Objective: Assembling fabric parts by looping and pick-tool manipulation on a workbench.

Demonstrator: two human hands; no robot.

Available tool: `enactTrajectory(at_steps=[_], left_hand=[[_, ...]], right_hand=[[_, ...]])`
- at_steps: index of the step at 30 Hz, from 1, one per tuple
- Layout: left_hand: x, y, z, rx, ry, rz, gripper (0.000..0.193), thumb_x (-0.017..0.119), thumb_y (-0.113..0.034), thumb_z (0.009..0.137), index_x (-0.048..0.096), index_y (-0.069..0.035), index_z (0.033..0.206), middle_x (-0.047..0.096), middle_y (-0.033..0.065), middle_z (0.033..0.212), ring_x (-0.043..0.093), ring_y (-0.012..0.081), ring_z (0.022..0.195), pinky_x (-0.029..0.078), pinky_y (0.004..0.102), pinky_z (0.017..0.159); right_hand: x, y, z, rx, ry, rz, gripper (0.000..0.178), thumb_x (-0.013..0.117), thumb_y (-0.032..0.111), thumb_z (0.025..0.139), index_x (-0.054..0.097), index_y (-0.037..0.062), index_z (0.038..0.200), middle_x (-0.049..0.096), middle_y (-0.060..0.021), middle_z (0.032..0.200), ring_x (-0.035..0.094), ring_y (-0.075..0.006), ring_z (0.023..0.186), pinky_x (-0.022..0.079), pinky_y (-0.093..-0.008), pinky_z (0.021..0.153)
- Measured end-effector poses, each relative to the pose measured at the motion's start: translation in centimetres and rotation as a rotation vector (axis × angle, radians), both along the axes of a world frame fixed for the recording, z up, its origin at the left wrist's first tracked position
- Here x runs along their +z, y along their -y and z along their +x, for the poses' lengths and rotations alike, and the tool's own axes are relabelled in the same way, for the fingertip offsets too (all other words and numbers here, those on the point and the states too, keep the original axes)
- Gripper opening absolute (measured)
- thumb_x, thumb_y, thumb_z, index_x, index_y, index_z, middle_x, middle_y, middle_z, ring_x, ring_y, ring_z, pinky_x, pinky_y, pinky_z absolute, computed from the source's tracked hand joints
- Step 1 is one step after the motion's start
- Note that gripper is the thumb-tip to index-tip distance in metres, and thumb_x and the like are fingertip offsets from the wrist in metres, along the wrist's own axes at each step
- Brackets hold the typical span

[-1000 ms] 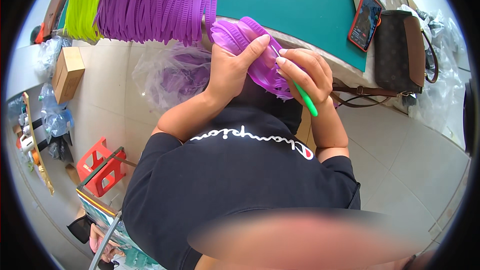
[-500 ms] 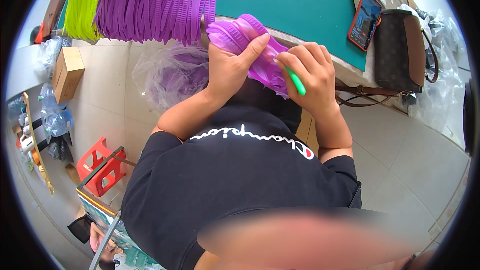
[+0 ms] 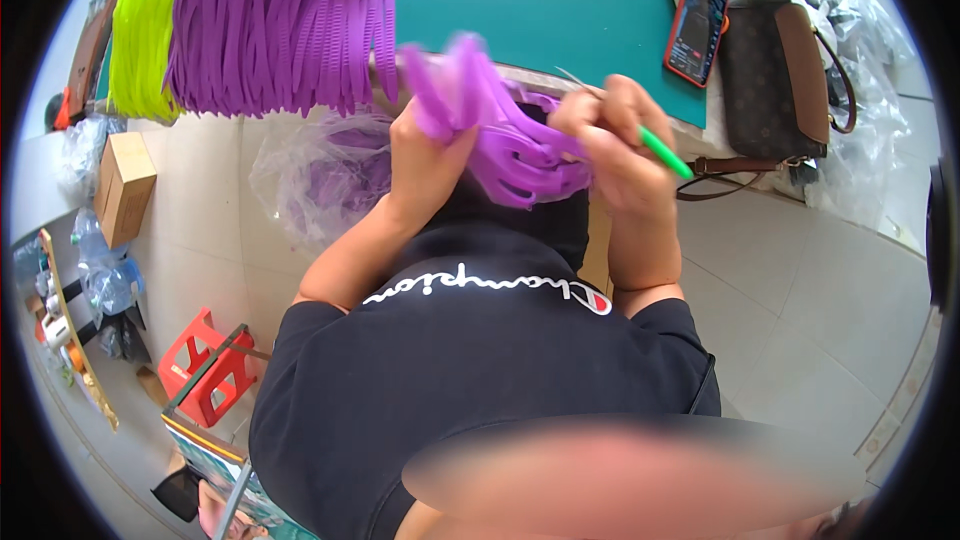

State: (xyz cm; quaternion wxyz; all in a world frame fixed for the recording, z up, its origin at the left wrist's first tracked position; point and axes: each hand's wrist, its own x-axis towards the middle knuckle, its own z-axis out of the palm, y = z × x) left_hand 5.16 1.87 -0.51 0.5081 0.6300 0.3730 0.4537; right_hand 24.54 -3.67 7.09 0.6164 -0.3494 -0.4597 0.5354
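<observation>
Teal tabletop (image 3: 540,15) spread along the far side, and near its edge, between the hands, hung a bundle of purple slotted straps (image 3: 528,158). The left hand's (image 3: 425,162) grip was wrapped around one end, the right hand's (image 3: 622,140) around a green-handled pointed tool (image 3: 665,153); the partly blurred bundle looked light, soft and floppy, best held where gathered, clear of the tip.

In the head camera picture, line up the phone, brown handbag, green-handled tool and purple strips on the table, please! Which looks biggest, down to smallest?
1. Purple strips on the table
2. Brown handbag
3. Phone
4. Green-handled tool, in the right hand
</observation>
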Motion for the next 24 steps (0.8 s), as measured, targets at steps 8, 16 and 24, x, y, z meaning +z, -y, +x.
enactTrajectory(at_steps=[8, 16, 24], left_hand=[[-6.3, -0.6, -5.2, -0.119, 0.156, -0.685, 0.026, 0.070, -0.001, 0.082, 0.064, 0.001, 0.107, 0.067, 0.0053, 0.097, 0.062, 0.0109, 0.084, 0.049, 0.0244, 0.077], [-14.0, -2.4, -11.3, 0.027, 0.657, -1.226, 0.021, 0.058, -0.008, 0.092, 0.058, -0.001, 0.112, 0.065, 0.0085, 0.104, 0.064, 0.0200, 0.092, 0.053, 0.0314, 0.086], [-22.0, -4.9, -15.2, -0.154, 0.951, -1.408, 0.014, 0.056, -0.010, 0.090, 0.059, -0.001, 0.100, 0.066, 0.0060, 0.090, 0.066, 0.0196, 0.084, 0.056, 0.0347, 0.078]], right_hand=[[5.0, 7.0, 11.0, -0.135, -0.619, 0.224, 0.025, 0.063, 0.007, 0.089, 0.041, 0.0106, 0.080, 0.043, 0.0004, 0.076, 0.042, -0.0119, 0.066, 0.034, -0.0260, 0.061], [10.7, 14.1, 25.3, -0.492, -0.744, 0.381, 0.021, 0.064, -0.005, 0.081, 0.044, 0.0019, 0.081, 0.043, -0.0051, 0.077, 0.044, -0.0150, 0.069, 0.037, -0.0286, 0.064], [19.4, 20.2, 42.5, -0.757, -0.618, 0.502, 0.012, 0.048, 0.006, 0.093, 0.043, 0.0023, 0.082, 0.042, -0.0066, 0.073, 0.042, -0.0163, 0.061, 0.037, -0.0304, 0.060]])
